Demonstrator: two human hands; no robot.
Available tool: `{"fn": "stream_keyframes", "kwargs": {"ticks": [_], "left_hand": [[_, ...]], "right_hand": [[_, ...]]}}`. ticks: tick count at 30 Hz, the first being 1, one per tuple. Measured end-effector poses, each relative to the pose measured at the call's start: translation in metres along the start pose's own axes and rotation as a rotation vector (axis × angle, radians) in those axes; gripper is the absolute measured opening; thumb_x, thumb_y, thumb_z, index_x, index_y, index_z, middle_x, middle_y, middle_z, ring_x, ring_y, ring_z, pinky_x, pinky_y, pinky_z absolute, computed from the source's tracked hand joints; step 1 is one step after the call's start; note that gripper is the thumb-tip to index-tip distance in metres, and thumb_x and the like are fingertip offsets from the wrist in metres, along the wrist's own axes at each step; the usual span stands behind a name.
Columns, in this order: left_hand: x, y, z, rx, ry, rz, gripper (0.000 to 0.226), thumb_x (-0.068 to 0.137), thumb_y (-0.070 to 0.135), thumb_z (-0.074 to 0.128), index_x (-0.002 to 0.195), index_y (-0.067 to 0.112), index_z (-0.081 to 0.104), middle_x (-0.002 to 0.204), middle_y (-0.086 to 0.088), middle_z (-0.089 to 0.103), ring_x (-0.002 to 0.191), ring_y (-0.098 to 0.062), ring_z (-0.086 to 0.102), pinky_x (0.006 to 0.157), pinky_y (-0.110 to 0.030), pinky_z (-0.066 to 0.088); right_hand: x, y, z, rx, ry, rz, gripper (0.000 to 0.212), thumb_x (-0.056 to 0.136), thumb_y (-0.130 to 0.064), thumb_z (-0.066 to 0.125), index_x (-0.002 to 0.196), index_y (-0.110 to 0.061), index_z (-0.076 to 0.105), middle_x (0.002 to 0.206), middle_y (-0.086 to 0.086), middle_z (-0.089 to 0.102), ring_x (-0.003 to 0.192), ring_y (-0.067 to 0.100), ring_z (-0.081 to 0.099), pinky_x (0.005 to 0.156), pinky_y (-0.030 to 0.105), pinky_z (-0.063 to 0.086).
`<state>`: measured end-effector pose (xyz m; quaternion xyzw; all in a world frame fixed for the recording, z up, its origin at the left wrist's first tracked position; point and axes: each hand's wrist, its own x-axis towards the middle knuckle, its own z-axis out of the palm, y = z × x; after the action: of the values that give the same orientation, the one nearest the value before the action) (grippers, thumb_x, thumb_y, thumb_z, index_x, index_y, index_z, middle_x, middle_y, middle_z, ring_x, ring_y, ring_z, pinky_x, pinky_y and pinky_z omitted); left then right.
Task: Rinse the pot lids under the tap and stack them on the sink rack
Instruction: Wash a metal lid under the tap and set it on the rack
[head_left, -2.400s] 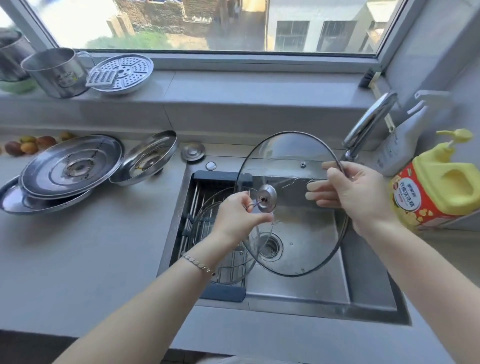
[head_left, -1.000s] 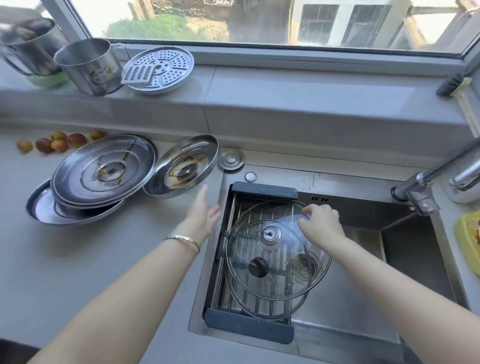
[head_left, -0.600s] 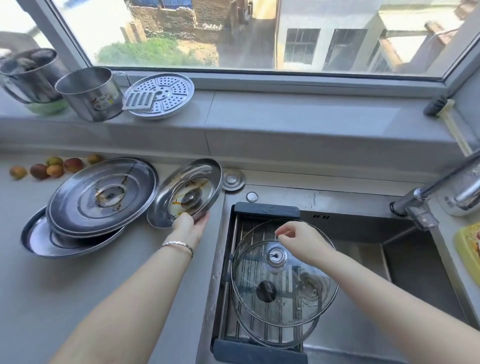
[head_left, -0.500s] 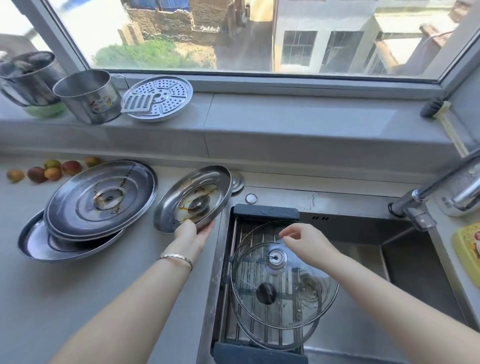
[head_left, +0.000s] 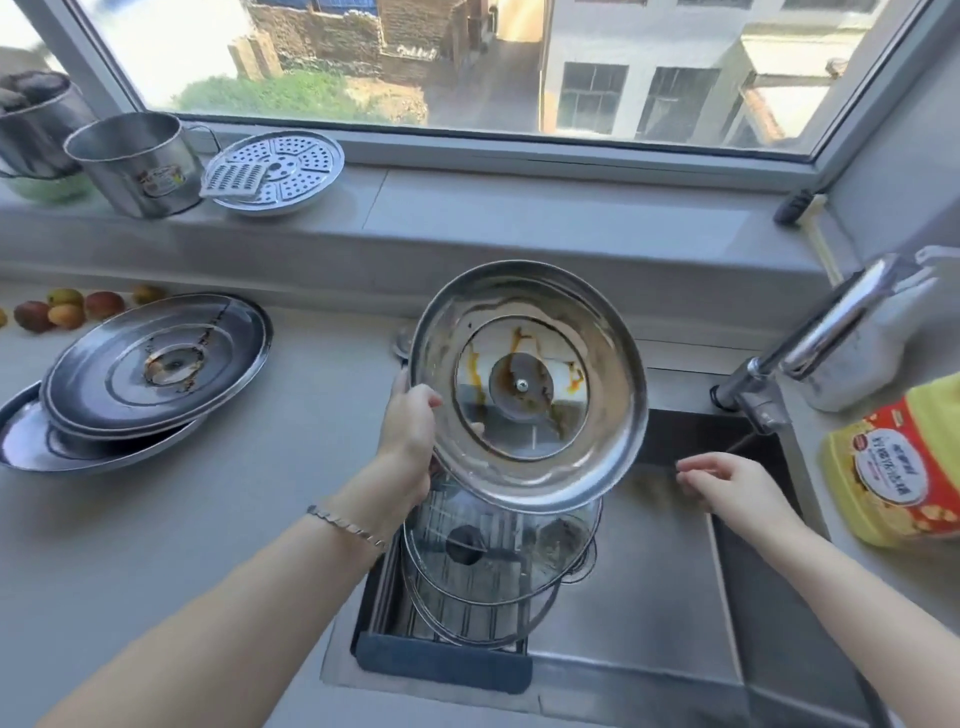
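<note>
My left hand (head_left: 410, 431) grips the left rim of a steel pot lid (head_left: 602, 415) with a glass centre, its stained underside tilted toward me above the sink (head_left: 639, 613). My right hand (head_left: 727, 483) hovers open and empty over the basin, right of that lid. Two glass lids (head_left: 488, 566) lie stacked on the sink rack (head_left: 441, 660) below it. Two large steel lids (head_left: 156, 364) sit overlapped on the counter at left. The tap (head_left: 826, 327) arches in from the right, with no water visible.
A yellow detergent bottle (head_left: 904, 467) stands right of the sink. On the window sill are a steel mug (head_left: 135, 166), a perforated steamer plate (head_left: 280, 171) and a brush (head_left: 795, 205). Small fruits (head_left: 67, 309) lie at the counter's far left.
My left hand picked the steel lid up off the counter and carried it right, over the sink. My right hand let go of the glass lid on the rack and moved right.
</note>
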<state>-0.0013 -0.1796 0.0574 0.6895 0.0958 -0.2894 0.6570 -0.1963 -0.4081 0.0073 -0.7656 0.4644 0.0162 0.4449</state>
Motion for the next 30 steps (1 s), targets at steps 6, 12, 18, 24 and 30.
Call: {"fn": "stream_keyframes", "kwargs": {"ticks": [6, 12, 18, 24, 30], "left_hand": [[-0.048, -0.035, 0.067, 0.227, 0.021, 0.121, 0.027, 0.101, 0.03, 0.031, 0.093, 0.025, 0.056, 0.089, 0.007, 0.057, 0.084, -0.01, 0.054, 0.076, -0.025, 0.043], [-0.073, -0.061, 0.116, 0.254, 0.068, 0.052, 0.03, 0.101, 0.031, 0.03, 0.08, 0.021, 0.048, 0.083, 0.001, 0.056, 0.07, -0.007, 0.054, 0.065, -0.025, 0.041], [-0.071, -0.062, 0.139, 0.307, 0.16, 0.096, 0.03, 0.1, 0.033, 0.034, 0.088, 0.015, 0.055, 0.084, 0.001, 0.057, 0.085, -0.016, 0.058, 0.076, -0.028, 0.044], [-0.057, -0.056, 0.148, 0.319, 0.165, 0.084, 0.03, 0.099, 0.034, 0.035, 0.09, 0.014, 0.057, 0.097, -0.009, 0.06, 0.09, -0.023, 0.055, 0.082, -0.037, 0.044], [-0.043, -0.059, 0.154, 0.338, 0.169, 0.073, 0.041, 0.099, 0.034, 0.035, 0.099, -0.002, 0.055, 0.089, -0.012, 0.055, 0.082, -0.022, 0.051, 0.075, -0.036, 0.04]], "right_hand": [[0.027, 0.062, -0.053, 0.147, 0.078, 0.188, 0.021, 0.09, 0.0, 0.048, 0.106, 0.002, 0.062, 0.087, 0.015, 0.062, 0.078, 0.028, 0.057, 0.063, 0.031, 0.046], [0.059, 0.071, -0.088, 0.274, 0.052, 0.307, 0.048, 0.095, -0.024, 0.048, 0.123, 0.014, 0.045, 0.116, 0.032, 0.058, 0.097, 0.041, 0.063, 0.065, 0.034, 0.056], [0.098, 0.051, -0.089, 0.398, -0.044, 0.322, 0.059, 0.089, -0.043, 0.055, 0.128, 0.001, 0.043, 0.113, 0.028, 0.06, 0.073, 0.032, 0.066, 0.042, 0.024, 0.053], [0.126, 0.046, -0.079, 0.403, 0.054, 0.318, 0.035, 0.081, -0.021, 0.069, 0.103, 0.004, 0.057, 0.078, 0.012, 0.062, 0.062, 0.024, 0.065, 0.048, 0.028, 0.055], [0.136, 0.049, -0.079, 0.479, 0.036, 0.394, 0.026, 0.082, -0.001, 0.06, 0.106, 0.006, 0.052, 0.082, 0.016, 0.063, 0.054, 0.018, 0.067, 0.041, 0.023, 0.054]]}}
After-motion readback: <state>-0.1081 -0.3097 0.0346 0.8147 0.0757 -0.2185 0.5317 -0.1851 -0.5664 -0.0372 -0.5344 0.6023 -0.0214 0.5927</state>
